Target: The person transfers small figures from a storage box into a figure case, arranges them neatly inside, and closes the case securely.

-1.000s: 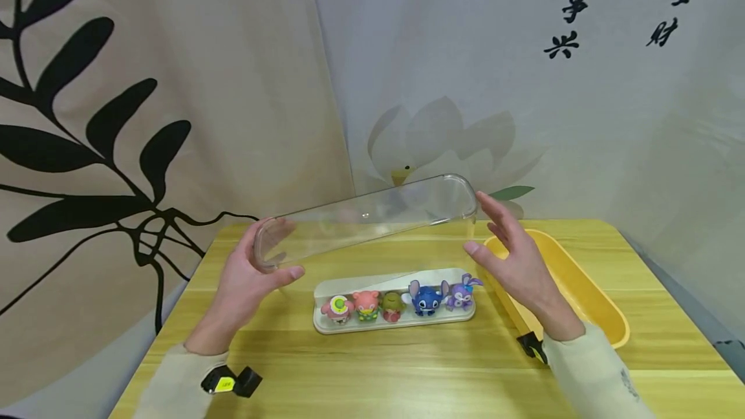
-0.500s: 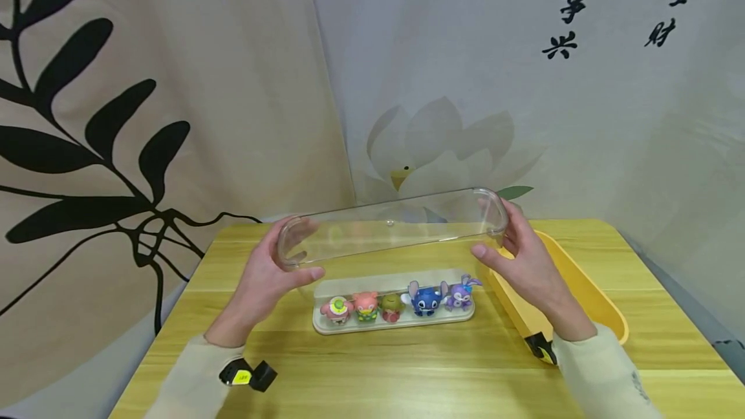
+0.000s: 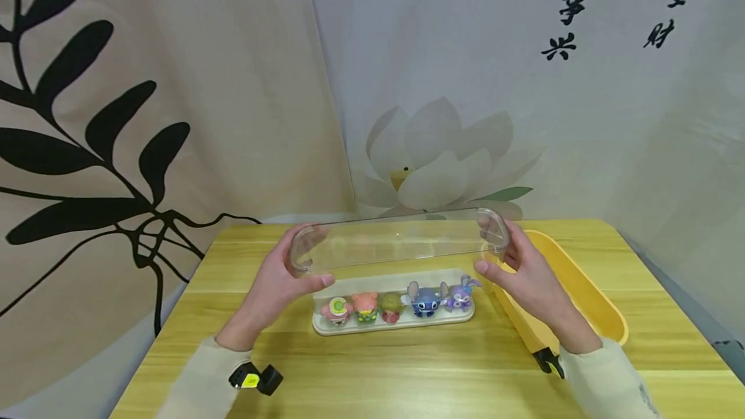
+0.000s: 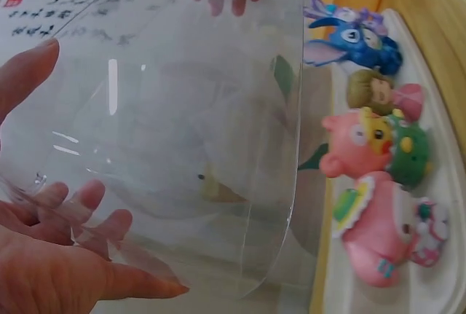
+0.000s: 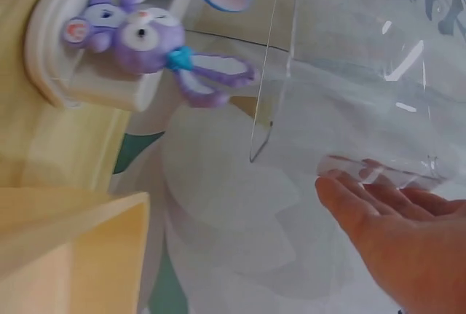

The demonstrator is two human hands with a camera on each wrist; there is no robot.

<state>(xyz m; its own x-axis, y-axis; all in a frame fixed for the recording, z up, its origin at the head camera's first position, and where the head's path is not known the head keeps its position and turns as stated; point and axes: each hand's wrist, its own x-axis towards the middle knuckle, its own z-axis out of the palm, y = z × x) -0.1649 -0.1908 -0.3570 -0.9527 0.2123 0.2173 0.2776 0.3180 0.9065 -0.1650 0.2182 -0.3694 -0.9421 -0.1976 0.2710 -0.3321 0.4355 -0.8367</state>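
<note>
A long clear plastic cover (image 3: 401, 242) with rounded corners is held above and behind a white tiered base (image 3: 401, 325), its right end slightly higher. My left hand (image 3: 276, 283) grips the cover's left end, thumb in front and fingers behind. At the opposite end my right hand (image 3: 532, 280) holds the cover, fingers against its end wall (image 5: 378, 172). Several small toy figures stand on the base: a pink one with a green-and-yellow top (image 3: 337, 310), a pink bear-like one (image 3: 366, 306), an olive-haired one (image 3: 391, 308), a blue big-eared one (image 3: 426, 300) and a purple rabbit (image 3: 460, 295).
A yellow plastic tray (image 3: 588, 299) stands to the right of the base, partly behind my right wrist. All of this is on a wood-grain table (image 3: 372, 374). Printed cloth (image 3: 233, 83) hangs behind the table.
The cover has come down and shifted right, and its tilt has lessened. Both hands moved with it; my right hand, its fingers spread by the cover's end at first, now holds that end.
</note>
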